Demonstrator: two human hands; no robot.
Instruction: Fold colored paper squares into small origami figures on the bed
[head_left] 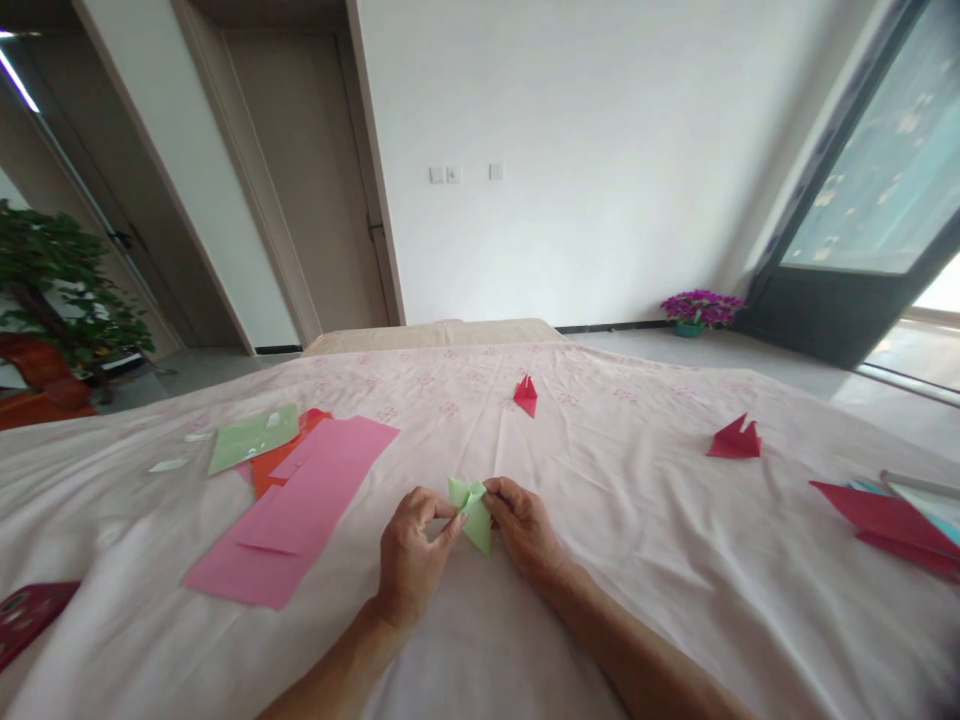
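My left hand (411,555) and my right hand (525,528) meet over the middle of a pink bedsheet (600,560). Between them is a small folded piece of light green paper (472,512). Both hands pinch it with thumb and fingers, the left at its left edge, the right at its upper right. The paper's lower point hangs down toward the sheet.
Pink paper sheets (300,510) lie to the left, with an orange sheet (281,462) and a green sheet (253,438) behind them. Folded red paper figures sit at the far middle (526,394) and right (735,440). More red paper (892,525) lies at the right edge.
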